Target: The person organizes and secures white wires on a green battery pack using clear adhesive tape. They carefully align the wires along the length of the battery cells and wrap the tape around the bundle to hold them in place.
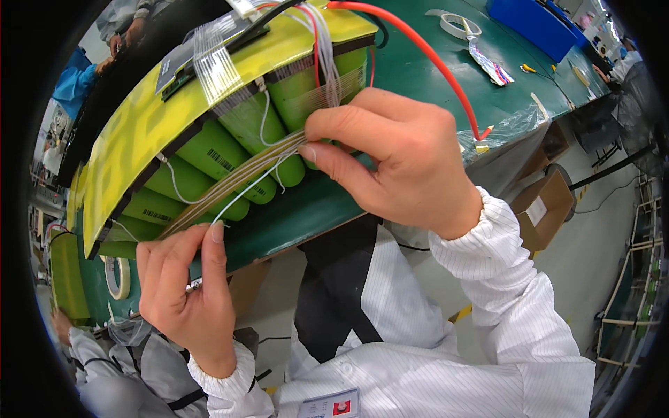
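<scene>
A battery pack (230,150) of green cylindrical cells lies on the green workbench (446,83), capped by a yellow sheet (150,118). A strip of clear fibre tape (230,182) runs along the row of cell ends. My right hand (397,157) pinches the strip's right end against the cells. My left hand (185,289) grips the tape's lower left end, thumb up beside a thin white wire (247,188). A red cable (432,59) leaves the pack toward the right.
A tape roll (117,277) lies left of my left hand, another tape roll (460,24) at the back. A blue bin (533,24) stands far right. Cardboard boxes (547,209) sit on the floor. Another person's arm (104,362) shows at lower left.
</scene>
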A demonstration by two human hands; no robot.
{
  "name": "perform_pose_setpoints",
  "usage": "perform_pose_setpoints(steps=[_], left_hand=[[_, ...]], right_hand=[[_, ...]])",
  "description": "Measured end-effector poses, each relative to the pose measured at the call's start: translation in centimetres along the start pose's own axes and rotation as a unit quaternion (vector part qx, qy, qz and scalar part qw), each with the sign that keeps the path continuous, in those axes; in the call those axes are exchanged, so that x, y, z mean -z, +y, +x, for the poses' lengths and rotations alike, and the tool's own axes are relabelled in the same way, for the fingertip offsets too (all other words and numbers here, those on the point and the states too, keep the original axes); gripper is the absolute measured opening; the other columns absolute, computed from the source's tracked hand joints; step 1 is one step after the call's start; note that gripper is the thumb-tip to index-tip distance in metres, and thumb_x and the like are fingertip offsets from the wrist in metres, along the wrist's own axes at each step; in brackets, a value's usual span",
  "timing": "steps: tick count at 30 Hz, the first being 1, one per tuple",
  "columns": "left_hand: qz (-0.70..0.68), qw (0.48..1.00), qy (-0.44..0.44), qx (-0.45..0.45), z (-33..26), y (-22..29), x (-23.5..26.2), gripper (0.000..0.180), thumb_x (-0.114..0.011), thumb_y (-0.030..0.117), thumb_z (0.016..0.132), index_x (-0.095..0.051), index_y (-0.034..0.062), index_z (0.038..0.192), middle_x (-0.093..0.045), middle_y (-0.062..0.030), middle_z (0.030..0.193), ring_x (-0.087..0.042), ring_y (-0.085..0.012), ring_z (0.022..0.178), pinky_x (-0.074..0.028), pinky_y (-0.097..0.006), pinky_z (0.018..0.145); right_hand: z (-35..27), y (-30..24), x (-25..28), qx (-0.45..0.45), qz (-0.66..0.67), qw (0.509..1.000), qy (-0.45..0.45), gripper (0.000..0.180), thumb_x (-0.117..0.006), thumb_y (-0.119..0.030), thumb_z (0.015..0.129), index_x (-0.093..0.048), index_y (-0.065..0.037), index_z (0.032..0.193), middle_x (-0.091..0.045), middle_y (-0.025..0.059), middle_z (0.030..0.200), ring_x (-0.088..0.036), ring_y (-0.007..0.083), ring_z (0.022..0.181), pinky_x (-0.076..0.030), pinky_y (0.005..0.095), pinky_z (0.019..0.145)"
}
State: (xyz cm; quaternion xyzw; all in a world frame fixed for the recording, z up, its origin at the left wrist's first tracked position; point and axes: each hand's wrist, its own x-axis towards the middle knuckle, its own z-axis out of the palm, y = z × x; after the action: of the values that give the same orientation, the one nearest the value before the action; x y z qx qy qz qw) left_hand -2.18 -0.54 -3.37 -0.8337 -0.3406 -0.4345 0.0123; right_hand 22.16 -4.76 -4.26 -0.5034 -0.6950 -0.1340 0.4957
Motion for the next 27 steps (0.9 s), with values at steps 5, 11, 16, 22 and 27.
perform_pose_setpoints(steps=[5, 11, 16, 22, 27], left_hand=[[0.023, 0.999, 0.025, 0.02, -0.5, -0.6, 0.2, 0.009, -0.078, -0.002, 0.083, -0.073, -0.0017, 0.09, -0.071, -0.0076, 0.083, -0.057, -0.0187, 0.071, -0.042, -0.029, 0.06], [0.05, 0.997, 0.055, 0.016, -0.9, -1.0, -0.4, 0.008, -0.077, 0.0, 0.086, -0.073, -0.0018, 0.092, -0.071, -0.0065, 0.085, -0.054, -0.016, 0.068, -0.035, -0.028, 0.053], [0.045, 0.995, 0.075, 0.041, -1.2, -1.2, -0.7, 0.007, -0.077, 0.0, 0.087, -0.072, -0.0017, 0.091, -0.071, -0.0052, 0.082, -0.051, -0.0136, 0.065, -0.031, -0.027, 0.05], [0.053, 0.995, 0.088, 0.018, -1.0, -1.3, -0.9, 0.006, -0.077, 0.001, 0.087, -0.072, -0.0013, 0.09, -0.07, -0.0046, 0.081, -0.05, -0.0127, 0.064, -0.03, -0.027, 0.049], [0.052, 0.994, 0.092, 0.031, -1.3, -1.3, -1.1, 0.006, -0.076, 0.001, 0.088, -0.071, -0.0014, 0.091, -0.069, -0.0043, 0.081, -0.05, -0.0115, 0.063, -0.031, -0.026, 0.049]], right_hand=[[0.4, 0.4, 0.2, 0.02, 0.0, 1.0, -0.019, 0.018, -0.084, -0.007, 0.075, -0.073, -0.008, 0.089, -0.063, 0.0036, 0.071, -0.057, 0.0142, 0.054, -0.042, 0.0277, 0.047], [0.3, 0.3, -0.2, -0.004, 0.019, 1.0, -0.014, 0.016, -0.084, -0.005, 0.077, -0.071, -0.005, 0.087, -0.065, 0.004, 0.073, -0.059, 0.0106, 0.054, -0.043, 0.0245, 0.048], [0.3, 0.2, -0.5, -0.002, 0.019, 1.0, 0.005, 0.016, -0.084, -0.004, 0.077, -0.071, -0.003, 0.087, -0.066, 0.0039, 0.074, -0.057, 0.0087, 0.054, -0.041, 0.0229, 0.047], [0.4, 0.2, -0.6, -0.012, 0.039, 0.999, 0.006, 0.016, -0.083, -0.002, 0.076, -0.072, -0.002, 0.087, -0.066, 0.0019, 0.075, -0.055, 0.0052, 0.054, -0.037, 0.0208, 0.045], [0.6, 0.5, 0.0, -0.006, 0.05, 0.999, -0.012, 0.015, -0.083, -0.002, 0.077, -0.072, -0.002, 0.087, -0.066, 0.0018, 0.075, -0.055, 0.0047, 0.055, -0.036, 0.0203, 0.045]])
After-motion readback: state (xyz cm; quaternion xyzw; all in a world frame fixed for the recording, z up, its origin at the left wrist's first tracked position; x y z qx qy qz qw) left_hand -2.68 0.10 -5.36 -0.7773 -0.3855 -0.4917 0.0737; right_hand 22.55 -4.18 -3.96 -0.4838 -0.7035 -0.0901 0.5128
